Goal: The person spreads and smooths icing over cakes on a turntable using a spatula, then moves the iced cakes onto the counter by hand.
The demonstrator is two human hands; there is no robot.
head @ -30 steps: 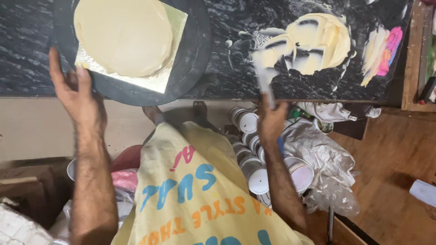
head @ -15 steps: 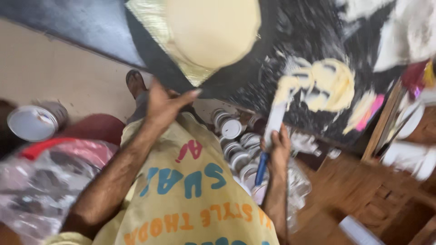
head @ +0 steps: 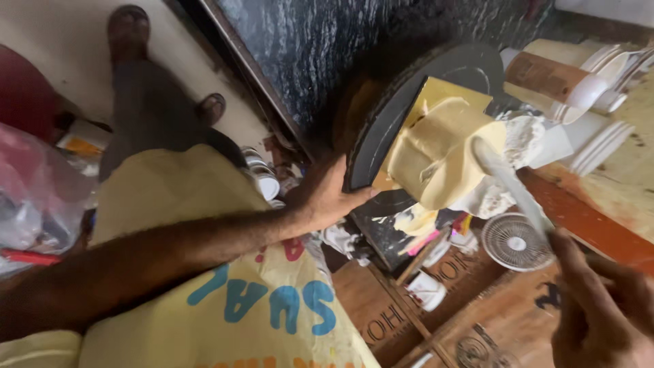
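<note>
My left hand (head: 327,197) grips the lower edge of a black round board (head: 381,129), which is tilted steeply on its side. A square gold card (head: 439,92) sits on the board, and on it is a pale yellow cream-covered cake (head: 436,157). My right hand (head: 599,307), at the bottom right, holds a palette knife (head: 511,184). Its blade lies against the right side of the cake, beside a lump of white cream (head: 524,136).
A black marble counter (head: 327,41) runs behind the board. White cups (head: 262,177) are stacked below it. A small white fan (head: 516,242) lies near the knife, tubs and plates (head: 593,88) sit top right, and a pink plastic bag (head: 34,184) is at the left.
The view has swung round. The black board with the cake has come off the counter and stands tilted in my left hand. The knife blade has moved from the counter's cream to the cake.
</note>
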